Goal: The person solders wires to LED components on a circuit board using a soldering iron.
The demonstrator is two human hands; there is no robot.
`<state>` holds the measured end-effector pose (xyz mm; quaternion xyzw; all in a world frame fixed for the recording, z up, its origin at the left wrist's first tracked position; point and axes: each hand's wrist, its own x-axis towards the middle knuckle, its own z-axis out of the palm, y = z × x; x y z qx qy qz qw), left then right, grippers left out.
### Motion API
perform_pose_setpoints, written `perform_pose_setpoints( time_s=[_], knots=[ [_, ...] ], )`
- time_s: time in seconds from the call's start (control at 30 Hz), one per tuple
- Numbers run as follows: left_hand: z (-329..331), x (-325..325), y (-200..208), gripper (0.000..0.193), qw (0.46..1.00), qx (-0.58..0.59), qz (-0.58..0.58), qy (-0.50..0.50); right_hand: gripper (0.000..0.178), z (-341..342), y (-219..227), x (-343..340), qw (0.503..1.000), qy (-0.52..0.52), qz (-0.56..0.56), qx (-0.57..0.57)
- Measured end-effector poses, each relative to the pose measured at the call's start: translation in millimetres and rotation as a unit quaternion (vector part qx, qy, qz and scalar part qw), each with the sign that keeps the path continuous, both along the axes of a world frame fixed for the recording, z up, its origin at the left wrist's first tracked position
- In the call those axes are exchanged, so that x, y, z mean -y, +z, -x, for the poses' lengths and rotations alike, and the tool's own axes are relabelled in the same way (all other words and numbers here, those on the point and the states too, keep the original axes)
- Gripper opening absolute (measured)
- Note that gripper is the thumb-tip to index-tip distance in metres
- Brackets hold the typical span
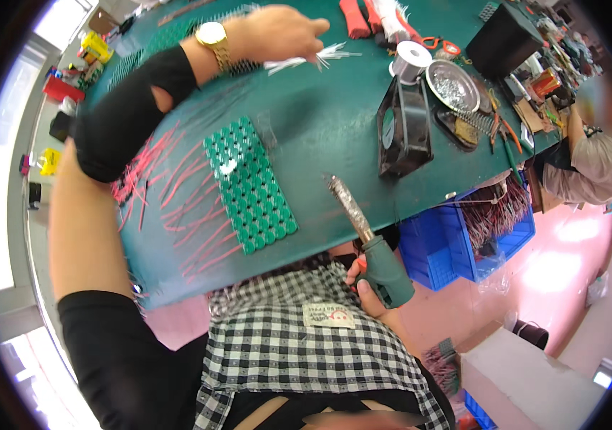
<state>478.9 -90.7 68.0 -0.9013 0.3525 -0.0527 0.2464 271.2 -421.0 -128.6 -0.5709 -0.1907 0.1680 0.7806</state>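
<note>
My left arm stretches across the green table, and my left hand (277, 34) is at the far side with its fingers curled down on a bunch of thin white wires (335, 54). The fingertips are partly hidden. At the table's near edge my right hand (372, 297) is wrapped round the green handle of a soldering iron (385, 272), its metal tip pointing up and left over the table. Between the hands lies a panel of small round green circuit boards (249, 186). Red wires (191, 208) trail from its left side.
A black fan (405, 132) stands right of the panel, with a solder spool (412, 61) behind it and a metal dish (453, 86) beside it. Pliers (510, 132) lie farther right. Blue bins (431, 251) sit below the table edge. A co-worker (585, 158) is at right.
</note>
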Motion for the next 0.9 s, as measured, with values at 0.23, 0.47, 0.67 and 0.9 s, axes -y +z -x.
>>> perform_pose_setpoints(
  time_s=[0.23,0.47,0.67,0.9],
  knots=[
    [28,-27,-20,0.016,0.985,0.047,-0.097,-0.137,0.039,9,-5,-2,0.999,0.029,0.005,-0.039],
    [47,-5,-102,0.009,0.993,-0.005,-0.116,0.026,0.038,13,23,-7,0.994,0.046,0.060,-0.074],
    [134,-57,-16,0.014,0.957,0.030,0.225,0.178,0.043,-3,8,-35,0.994,0.052,-0.071,-0.064],
    [207,-52,-99,0.013,0.727,0.099,0.530,0.426,0.040,-48,44,-77,0.989,0.105,-0.067,-0.083]
  ],
)
